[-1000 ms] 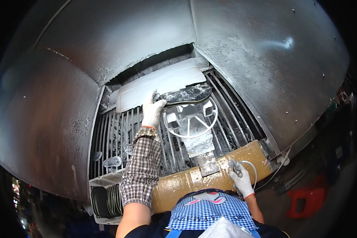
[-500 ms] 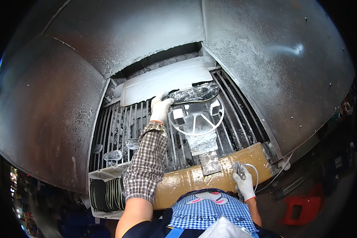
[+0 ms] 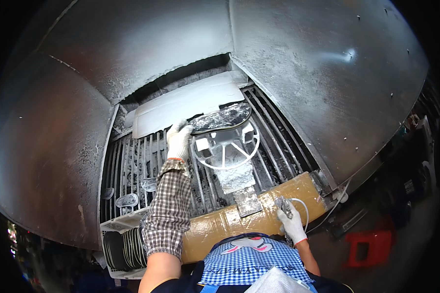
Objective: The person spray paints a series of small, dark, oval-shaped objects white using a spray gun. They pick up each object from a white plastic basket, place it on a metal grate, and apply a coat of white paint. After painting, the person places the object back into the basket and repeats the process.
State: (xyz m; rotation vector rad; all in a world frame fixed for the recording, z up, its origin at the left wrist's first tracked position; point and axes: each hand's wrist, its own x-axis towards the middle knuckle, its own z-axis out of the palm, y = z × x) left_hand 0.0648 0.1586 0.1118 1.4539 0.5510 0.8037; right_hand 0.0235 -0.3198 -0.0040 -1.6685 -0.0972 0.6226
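My left hand (image 3: 178,141), in a white glove with grey-smudged fingertips, is closed at the left end of a black shoe sole (image 3: 222,118). White smears cover the sole's upper face. It lies across the far part of a whitened round stand (image 3: 224,161) with a spoked ring. Closer to my body, my right hand (image 3: 292,226), also gloved, is wrapped around a small grey spray gun (image 3: 283,207) with a pale hose (image 3: 306,213). The gun is held above the tan taped roll, apart from the sole; its trigger is hidden by the fingers.
Metal bars (image 3: 274,132) form a grate under the stand, inside a sheet-metal booth. A white-coated board (image 3: 181,105) lies behind. The tan taped roll (image 3: 215,224) crosses the front. At lower left, a white basket (image 3: 124,222) holds several black soles (image 3: 124,249). A red stool (image 3: 369,248) stands right.
The whole view has shifted, so the booth and both hands appear further left. My left hand stays by the sole's left end, and my right hand keeps the spray gun.
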